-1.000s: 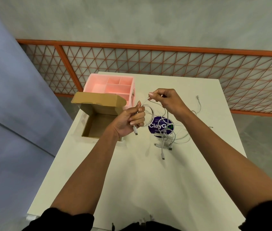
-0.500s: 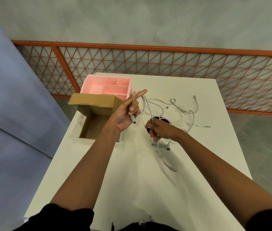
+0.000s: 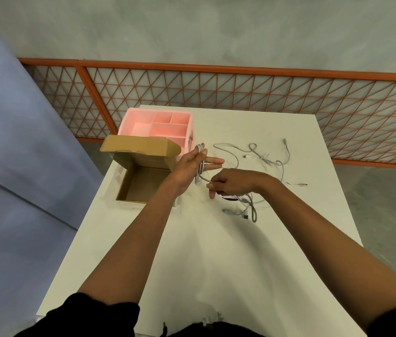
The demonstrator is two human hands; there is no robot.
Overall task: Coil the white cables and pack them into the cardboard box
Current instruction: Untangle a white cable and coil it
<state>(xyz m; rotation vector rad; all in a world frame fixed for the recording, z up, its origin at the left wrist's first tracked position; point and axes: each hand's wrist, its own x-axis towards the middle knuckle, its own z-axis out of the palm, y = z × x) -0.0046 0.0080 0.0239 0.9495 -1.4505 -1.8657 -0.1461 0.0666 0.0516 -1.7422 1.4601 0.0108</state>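
Right grip point(image 3: 231, 183) pinches the white cable point(image 3: 202, 166) wound round straight fingers point(image 3: 212, 162) of the left grip point(image 3: 189, 166).

Just beyond our left hand point(image 3: 189, 166) we see a pink divided organizer point(image 3: 143, 128). A purple disc point(image 3: 228, 198) peeks from under our right hand point(image 3: 231, 184). Both lie on the white table point(image 3: 216, 263). Far past both hands, an orange lattice railing point(image 3: 240, 91) runs below a grey wall point(image 3: 216, 27).

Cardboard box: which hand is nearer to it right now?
Left. The left hand hovers by the right wall of the cardboard box; the right hand is farther right.
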